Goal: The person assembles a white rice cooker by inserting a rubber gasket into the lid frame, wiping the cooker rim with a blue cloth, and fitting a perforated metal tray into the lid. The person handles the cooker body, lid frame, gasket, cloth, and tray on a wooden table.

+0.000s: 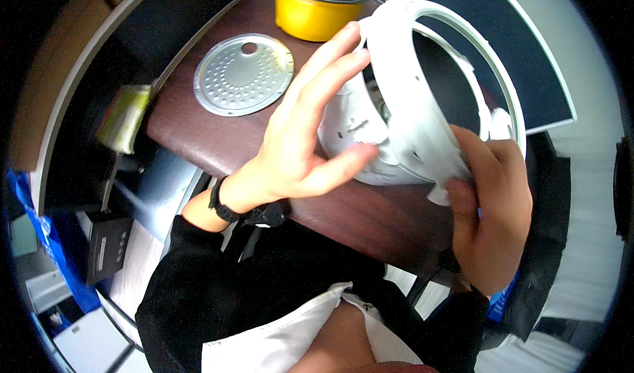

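Note:
A white plastic ring-shaped frame [422, 102] is tilted up over a rounded white appliance housing [370, 155]. My right hand [492, 208] is closed on the frame's lower right edge, thumb in front. My left hand [304, 122] lies along the left side of the housing with fingers stretched out and thumb apart. Its fingertips and thumb come close to the white plastic; whether they press on it I cannot tell. Inside the opening, small metal parts show only partly. To the left lies a round silver metal plate [241, 76] with rows of small dimples or holes and one larger hole.
A yellow pot [310, 13] with a dark lid stands at the back of the brown tabletop [191, 138]. Dark partitions with pale edges rise behind and at the sides. A yellow-green packet [125, 119] is off the table's left edge, and a dark box [105, 247] sits lower left.

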